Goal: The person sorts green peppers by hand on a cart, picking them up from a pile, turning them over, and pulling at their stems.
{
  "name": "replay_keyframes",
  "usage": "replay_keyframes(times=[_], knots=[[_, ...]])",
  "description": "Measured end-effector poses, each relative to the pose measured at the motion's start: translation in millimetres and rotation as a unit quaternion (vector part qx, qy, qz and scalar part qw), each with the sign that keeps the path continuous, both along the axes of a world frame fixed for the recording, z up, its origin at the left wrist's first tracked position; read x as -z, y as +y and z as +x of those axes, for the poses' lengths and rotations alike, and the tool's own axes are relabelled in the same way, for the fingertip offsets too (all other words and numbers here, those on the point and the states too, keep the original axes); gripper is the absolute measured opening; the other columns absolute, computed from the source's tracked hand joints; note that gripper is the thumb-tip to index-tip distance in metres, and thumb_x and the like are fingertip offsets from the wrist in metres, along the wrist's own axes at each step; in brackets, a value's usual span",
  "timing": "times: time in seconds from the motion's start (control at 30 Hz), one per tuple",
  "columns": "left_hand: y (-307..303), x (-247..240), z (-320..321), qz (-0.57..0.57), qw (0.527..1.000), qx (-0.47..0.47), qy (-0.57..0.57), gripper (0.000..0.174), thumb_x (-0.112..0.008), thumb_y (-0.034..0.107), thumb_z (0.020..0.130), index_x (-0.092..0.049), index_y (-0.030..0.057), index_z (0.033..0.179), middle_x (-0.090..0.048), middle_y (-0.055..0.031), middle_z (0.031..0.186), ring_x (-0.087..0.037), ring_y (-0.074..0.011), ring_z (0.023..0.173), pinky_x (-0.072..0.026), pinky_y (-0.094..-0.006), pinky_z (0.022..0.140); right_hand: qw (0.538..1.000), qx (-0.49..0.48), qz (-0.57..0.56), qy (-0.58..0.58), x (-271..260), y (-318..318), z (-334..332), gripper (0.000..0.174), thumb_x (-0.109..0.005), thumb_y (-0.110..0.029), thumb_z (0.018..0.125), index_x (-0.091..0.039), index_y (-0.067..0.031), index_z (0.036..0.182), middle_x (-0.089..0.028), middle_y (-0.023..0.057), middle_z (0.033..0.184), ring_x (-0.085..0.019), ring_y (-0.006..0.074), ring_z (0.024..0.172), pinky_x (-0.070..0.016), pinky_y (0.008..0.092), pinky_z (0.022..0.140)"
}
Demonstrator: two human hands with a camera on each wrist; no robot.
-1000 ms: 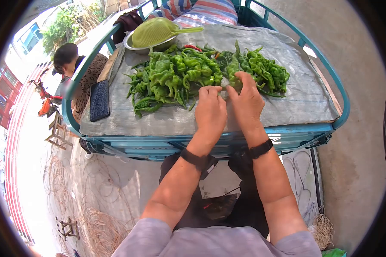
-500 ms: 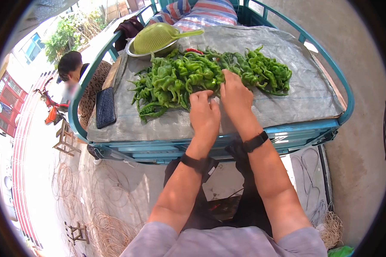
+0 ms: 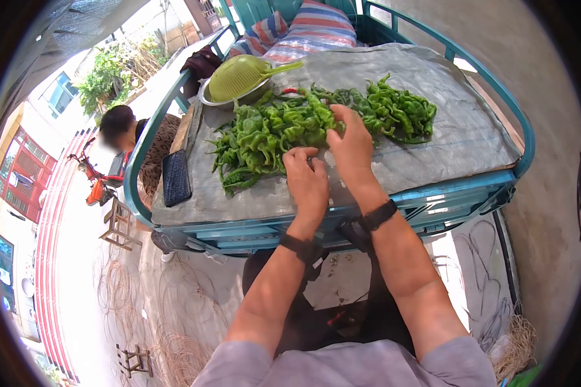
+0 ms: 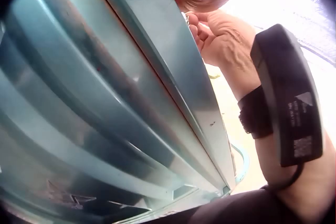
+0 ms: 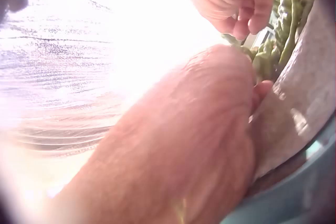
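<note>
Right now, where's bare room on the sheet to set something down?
Grey sheet: right of the green peppers to the teal rail; behind them, right of the colander; front strip between phone and left hand. Crowded: the middle, peppers with left hand and right hand close in; back left, colander on bowl.

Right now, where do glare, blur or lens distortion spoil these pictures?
Head view: fisheye curvature and black corners, with sunlit ground bleached at left; left wrist view: pale reflections on the teal cart panel, white-out at upper right; right wrist view: white glare left of the green peppers.
</note>
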State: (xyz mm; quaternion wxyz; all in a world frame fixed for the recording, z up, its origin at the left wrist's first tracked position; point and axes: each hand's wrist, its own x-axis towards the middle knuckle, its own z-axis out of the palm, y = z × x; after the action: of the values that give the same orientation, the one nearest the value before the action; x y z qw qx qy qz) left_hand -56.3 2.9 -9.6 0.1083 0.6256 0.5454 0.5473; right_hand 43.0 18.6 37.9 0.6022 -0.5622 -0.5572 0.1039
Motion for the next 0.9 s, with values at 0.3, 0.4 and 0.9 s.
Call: replay_keyframes(times=[0.3,0.4,0.9], knots=[[-4,0,6,-0.035,0.997,-0.017,0.071,0.024,-0.057,0.013,0.087,-0.066,0.0091,0.109,-0.05,-0.0195,0.133,-0.063,-0.0303,0.092,-0.0503,-0.0382,0.082,0.978,0.117,-0.003,-0.171,14,-1,26,0.03,-0.065,-0.01,0.085,-0.062,-0.0181,0.113,-0.057,0.0036,0.12,-0.066,0.0287,0.091,-0.0544,0.0439,0.071],[-8,-9,8,-0.074,0.994,0.004,0.084,0.035,-0.059,0.015,0.086,-0.059,0.0115,0.121,-0.05,-0.0178,0.132,-0.062,-0.0349,0.099,-0.0499,-0.0435,0.084,0.98,0.067,0.0,-0.185,20,0,27,0.026,-0.064,-0.011,0.085,-0.065,-0.0176,0.11,-0.059,0.0048,0.117,-0.066,0.0288,0.092,-0.0541,0.0427,0.074],[-4,-8,13,-0.091,0.994,-0.06,0.01,0.041,-0.061,0.023,0.092,-0.046,0.0066,0.125,-0.062,-0.013,0.112,-0.064,-0.036,0.095,-0.0488,-0.0475,0.078,0.98,-0.015,-0.135,-0.146,16,1,-3,0.044,-0.063,-0.029,0.088,-0.053,-0.0104,0.127,-0.061,0.0164,0.119,-0.064,0.0395,0.102,-0.0505,0.0498,0.084]])
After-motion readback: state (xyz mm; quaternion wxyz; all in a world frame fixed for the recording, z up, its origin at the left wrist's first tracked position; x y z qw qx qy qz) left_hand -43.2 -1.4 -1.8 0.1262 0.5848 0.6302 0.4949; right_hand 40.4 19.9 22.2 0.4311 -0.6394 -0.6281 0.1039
